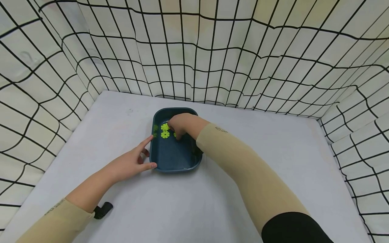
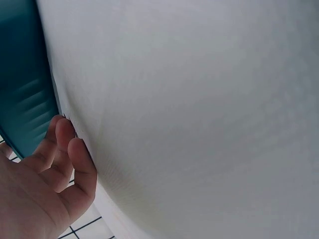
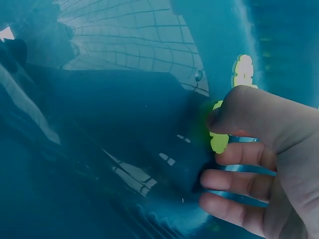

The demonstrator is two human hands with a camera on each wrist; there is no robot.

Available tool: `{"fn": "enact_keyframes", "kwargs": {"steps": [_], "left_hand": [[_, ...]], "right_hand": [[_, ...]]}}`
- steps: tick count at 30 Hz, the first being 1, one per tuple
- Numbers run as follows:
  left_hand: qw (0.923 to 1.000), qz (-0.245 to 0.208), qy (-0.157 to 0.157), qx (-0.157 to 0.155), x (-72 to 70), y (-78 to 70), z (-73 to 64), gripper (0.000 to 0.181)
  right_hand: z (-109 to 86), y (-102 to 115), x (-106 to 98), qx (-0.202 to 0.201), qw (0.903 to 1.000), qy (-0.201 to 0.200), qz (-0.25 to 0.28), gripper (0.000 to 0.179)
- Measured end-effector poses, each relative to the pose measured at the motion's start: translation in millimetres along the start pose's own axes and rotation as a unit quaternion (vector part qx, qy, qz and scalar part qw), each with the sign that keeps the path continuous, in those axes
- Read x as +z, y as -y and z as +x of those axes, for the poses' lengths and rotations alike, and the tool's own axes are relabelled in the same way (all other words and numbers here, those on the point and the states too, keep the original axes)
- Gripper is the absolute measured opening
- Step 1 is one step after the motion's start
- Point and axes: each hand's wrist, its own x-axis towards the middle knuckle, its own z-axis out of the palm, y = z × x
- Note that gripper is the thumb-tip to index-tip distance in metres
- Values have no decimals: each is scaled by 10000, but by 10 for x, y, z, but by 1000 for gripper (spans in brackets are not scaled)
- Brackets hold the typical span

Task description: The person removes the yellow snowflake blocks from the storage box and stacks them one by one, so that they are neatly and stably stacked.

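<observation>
A dark blue-green tray [image 1: 174, 158] with raised walls and a glossy, reflecting inside lies on the white table. Inside it, toward the far left, are several yellow-green flower-shaped pieces [image 1: 165, 134]. My right hand [image 1: 183, 124] reaches into the tray's far part. In the right wrist view, its thumb and index finger pinch a yellow-green flower-shaped piece [image 3: 219, 143], while another piece [image 3: 243, 69] shows just beyond the thumb. My left hand [image 1: 132, 164] is at the tray's left side, index fingertip and thumb tip touching the rim, the other fingers bent loosely outside the wall.
White table surface [image 1: 243, 141] extends around the tray. Black netting [image 1: 212, 50] over pale walls rises behind the table and along both sides. A small black device [image 1: 104, 210] sticks out beside my left forearm.
</observation>
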Motion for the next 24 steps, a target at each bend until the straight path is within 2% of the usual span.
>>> {"fn": "enact_keyframes", "kwargs": {"steps": [11, 18, 24], "left_hand": [[10000, -62, 28, -2, 4, 14, 12, 105], [10000, -73, 34, -21, 7, 12, 18, 105], [9999, -83, 59, -45, 5, 10, 12, 105]], "right_hand": [[-21, -18, -42, -38, 9999, 10, 126, 31], [-64, -63, -94, -245, 9996, 87, 57, 36], [-91, -97, -111, -138, 9995, 112, 246, 38]]}}
